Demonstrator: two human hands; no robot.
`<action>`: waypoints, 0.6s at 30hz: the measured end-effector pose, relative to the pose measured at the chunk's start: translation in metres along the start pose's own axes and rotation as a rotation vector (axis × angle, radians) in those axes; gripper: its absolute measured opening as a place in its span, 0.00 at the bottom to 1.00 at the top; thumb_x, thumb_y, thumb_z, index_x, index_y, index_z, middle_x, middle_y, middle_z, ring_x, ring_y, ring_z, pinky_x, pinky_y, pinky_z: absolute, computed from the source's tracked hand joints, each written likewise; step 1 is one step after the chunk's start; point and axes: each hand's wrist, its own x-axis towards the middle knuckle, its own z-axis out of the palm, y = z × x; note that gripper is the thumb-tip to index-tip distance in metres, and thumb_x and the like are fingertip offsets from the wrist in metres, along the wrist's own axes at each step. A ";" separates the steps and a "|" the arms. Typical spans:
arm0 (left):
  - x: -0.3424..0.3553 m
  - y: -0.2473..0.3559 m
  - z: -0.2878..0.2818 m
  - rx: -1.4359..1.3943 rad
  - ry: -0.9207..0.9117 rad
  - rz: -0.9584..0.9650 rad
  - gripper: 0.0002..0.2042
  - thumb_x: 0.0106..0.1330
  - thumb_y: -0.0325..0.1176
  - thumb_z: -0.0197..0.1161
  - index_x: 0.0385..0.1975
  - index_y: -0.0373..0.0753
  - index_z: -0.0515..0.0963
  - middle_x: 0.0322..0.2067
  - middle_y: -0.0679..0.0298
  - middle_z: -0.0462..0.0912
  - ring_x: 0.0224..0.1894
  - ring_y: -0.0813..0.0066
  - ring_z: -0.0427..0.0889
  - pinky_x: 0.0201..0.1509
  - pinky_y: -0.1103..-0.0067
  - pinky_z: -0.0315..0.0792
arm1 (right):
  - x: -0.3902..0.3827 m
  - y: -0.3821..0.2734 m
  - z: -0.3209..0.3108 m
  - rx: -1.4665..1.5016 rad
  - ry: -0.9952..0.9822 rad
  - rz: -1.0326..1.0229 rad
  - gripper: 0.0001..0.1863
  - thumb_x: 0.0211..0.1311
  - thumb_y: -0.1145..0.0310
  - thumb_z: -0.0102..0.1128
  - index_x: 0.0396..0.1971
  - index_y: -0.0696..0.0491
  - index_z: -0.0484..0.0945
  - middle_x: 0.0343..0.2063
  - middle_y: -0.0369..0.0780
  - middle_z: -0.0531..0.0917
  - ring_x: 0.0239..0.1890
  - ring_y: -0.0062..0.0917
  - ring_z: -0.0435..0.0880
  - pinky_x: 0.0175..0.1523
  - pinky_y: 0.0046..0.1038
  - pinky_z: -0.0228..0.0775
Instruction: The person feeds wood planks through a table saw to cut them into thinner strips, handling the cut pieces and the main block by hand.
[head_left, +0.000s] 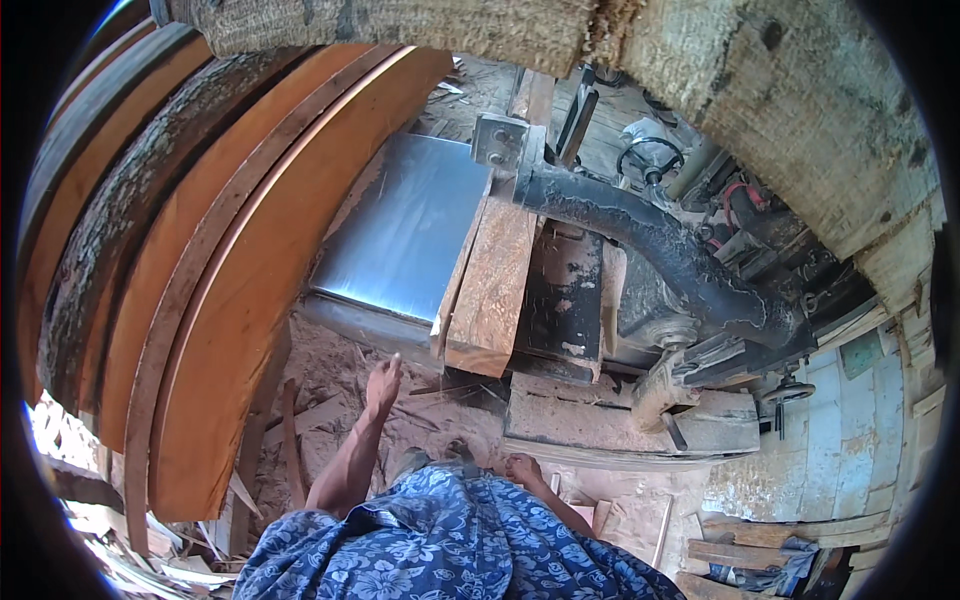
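Note:
My left hand [383, 386] is held out in front of me, just short of the near edge of a shiny metal machine table [385, 225]. One finger points forward, the others look loosely bent, and nothing shows in the hand. Close to my body, my right hand [522, 468] hangs low with its fingers curled in and no object visible. A thick wooden beam [490, 290] lies lengthwise along the right side of the metal table, with a thinner strip of wood [458, 283] against its left side. Neither hand touches the beam.
Large sawn slabs [240, 270] stand stacked at the left. A dark curved machine arm [650, 235] reaches over the beam's far end from the right. A heavy timber [800, 110] crosses overhead. Sawdust and wood scraps cover the floor [340, 375]. A handwheel [788, 390] is at right.

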 end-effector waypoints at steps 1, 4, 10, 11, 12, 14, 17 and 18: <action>0.008 0.022 0.006 -0.031 0.016 0.046 0.30 0.58 0.57 0.47 0.42 0.30 0.72 0.29 0.55 0.80 0.34 0.65 0.77 0.41 0.74 0.68 | 0.000 -0.001 -0.005 0.181 -0.073 0.069 0.15 0.56 0.67 0.53 0.41 0.57 0.70 0.23 0.42 0.75 0.18 0.25 0.72 0.20 0.25 0.66; 0.032 0.056 0.011 0.018 0.020 0.068 0.32 0.58 0.59 0.46 0.40 0.29 0.72 0.29 0.54 0.79 0.35 0.65 0.77 0.41 0.73 0.67 | -0.009 -0.008 -0.003 0.202 -0.056 0.087 0.15 0.54 0.69 0.52 0.43 0.56 0.70 0.25 0.46 0.76 0.19 0.30 0.73 0.22 0.28 0.68; 0.030 0.069 0.022 -0.010 -0.099 0.044 0.35 0.58 0.61 0.44 0.36 0.24 0.73 0.26 0.53 0.78 0.30 0.63 0.75 0.38 0.71 0.67 | 0.006 0.012 -0.004 -0.456 0.178 -0.024 0.15 0.54 0.63 0.53 0.41 0.54 0.74 0.27 0.40 0.79 0.22 0.23 0.78 0.25 0.24 0.71; 0.027 0.064 0.020 0.023 -0.112 0.035 0.36 0.58 0.61 0.44 0.35 0.24 0.73 0.26 0.53 0.78 0.30 0.63 0.75 0.38 0.71 0.67 | 0.015 0.020 -0.005 -0.515 0.193 -0.031 0.16 0.53 0.63 0.54 0.41 0.54 0.75 0.27 0.39 0.80 0.23 0.22 0.79 0.25 0.24 0.71; 0.024 0.061 0.023 0.056 -0.135 0.032 0.36 0.58 0.61 0.44 0.35 0.24 0.73 0.26 0.53 0.78 0.31 0.63 0.75 0.38 0.72 0.67 | 0.018 0.027 -0.008 -0.569 0.219 -0.035 0.16 0.53 0.62 0.54 0.40 0.53 0.75 0.28 0.38 0.80 0.23 0.21 0.79 0.25 0.23 0.72; 0.011 0.054 0.029 -0.028 -0.182 0.114 0.34 0.61 0.59 0.40 0.35 0.26 0.74 0.28 0.51 0.79 0.32 0.64 0.76 0.39 0.73 0.67 | 0.017 0.040 -0.007 -0.543 0.231 -0.026 0.18 0.53 0.60 0.55 0.42 0.53 0.74 0.30 0.39 0.81 0.26 0.24 0.80 0.29 0.24 0.74; -0.016 0.044 0.015 -0.181 -0.303 0.134 0.32 0.64 0.56 0.37 0.37 0.28 0.75 0.30 0.50 0.79 0.34 0.68 0.76 0.41 0.74 0.68 | 0.002 0.032 0.010 -0.536 0.215 -0.003 0.19 0.52 0.60 0.56 0.43 0.52 0.74 0.31 0.40 0.80 0.29 0.25 0.80 0.32 0.25 0.75; -0.017 0.030 0.011 -0.176 -0.292 0.108 0.32 0.64 0.56 0.37 0.37 0.28 0.75 0.30 0.50 0.79 0.34 0.69 0.76 0.40 0.74 0.68 | -0.006 0.028 0.016 -0.521 0.200 0.009 0.19 0.52 0.60 0.56 0.43 0.52 0.74 0.32 0.40 0.80 0.30 0.25 0.80 0.32 0.25 0.75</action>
